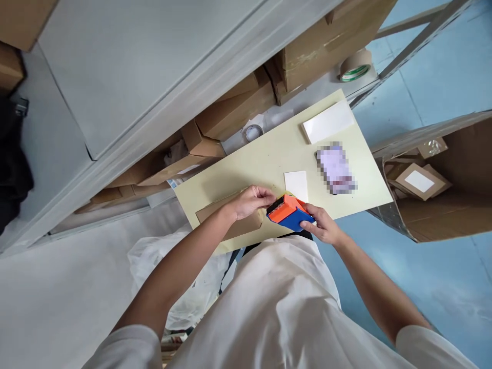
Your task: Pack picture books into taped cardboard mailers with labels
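My right hand (323, 223) grips an orange-and-blue box-shaped object (294, 218) by its right end, thumb on the blue side. A dark strip runs along the object's left edge; its exact kind I cannot make out. At that dark edge is my left hand (253, 201), fingers pinched together. Whatever lies between those fingertips is hidden. Under my left forearm a brown cardboard box (246, 225) rests on the pale yellow board (246, 166). Just beyond the held object lies a small white card (295, 184).
A blurred-out purple item (336, 168) and a flat white box (328, 121) lie on the board's right part. Tape rolls (355, 66) and open cartons (230, 105) line the shelf behind. To the right stands a large open carton (442, 210) holding small packages.
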Available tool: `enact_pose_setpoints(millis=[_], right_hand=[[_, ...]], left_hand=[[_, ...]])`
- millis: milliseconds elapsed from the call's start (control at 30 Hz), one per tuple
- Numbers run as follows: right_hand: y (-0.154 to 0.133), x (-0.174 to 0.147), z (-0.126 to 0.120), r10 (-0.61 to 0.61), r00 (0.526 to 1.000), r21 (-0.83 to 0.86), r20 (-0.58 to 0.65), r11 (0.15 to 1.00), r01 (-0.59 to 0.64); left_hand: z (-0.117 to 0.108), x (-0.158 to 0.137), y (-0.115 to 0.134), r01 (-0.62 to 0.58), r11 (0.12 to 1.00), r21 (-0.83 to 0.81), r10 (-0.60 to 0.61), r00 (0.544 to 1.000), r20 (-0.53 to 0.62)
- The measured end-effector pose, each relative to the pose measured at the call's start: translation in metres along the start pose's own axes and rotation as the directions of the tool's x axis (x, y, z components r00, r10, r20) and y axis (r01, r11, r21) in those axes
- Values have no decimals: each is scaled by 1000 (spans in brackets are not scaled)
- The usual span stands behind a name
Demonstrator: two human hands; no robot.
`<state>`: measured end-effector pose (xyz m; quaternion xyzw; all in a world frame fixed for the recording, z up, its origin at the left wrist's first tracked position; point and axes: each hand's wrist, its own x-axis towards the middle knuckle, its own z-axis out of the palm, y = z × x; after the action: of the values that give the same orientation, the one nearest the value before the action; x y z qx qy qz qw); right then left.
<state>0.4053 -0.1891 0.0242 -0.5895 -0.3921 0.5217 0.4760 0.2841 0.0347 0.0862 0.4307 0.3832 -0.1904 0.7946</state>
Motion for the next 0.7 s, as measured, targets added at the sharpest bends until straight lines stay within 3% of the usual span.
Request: enact_pose_setpoints(millis=[133,267,367,467,567,700], right_hand=[[4,-8,6,11,999,73,-52,997,-7],[6,-16,12,83,988,121,-131,990,-67],[5,-18,17,177,966,166,-190,975,-146],[5,-12,23,265,924,272,-277,943,-189],[6,0,30,389,864,445,-321,867,-224],[17,6,42,554,817,682,-157,659,-316]], left_hand=[[-3,1,5,46,998,-37,-44,998,47],[1,7,13,14,962,273,-5,999,-34],[8,14,18,-28,823,567,99,991,-94],[10,21,26,-3,667,745,135,984,-117],[8,30,35,105,620,777,87,976,-201],[0,43,35,258,578,775,-68,961,-269]])
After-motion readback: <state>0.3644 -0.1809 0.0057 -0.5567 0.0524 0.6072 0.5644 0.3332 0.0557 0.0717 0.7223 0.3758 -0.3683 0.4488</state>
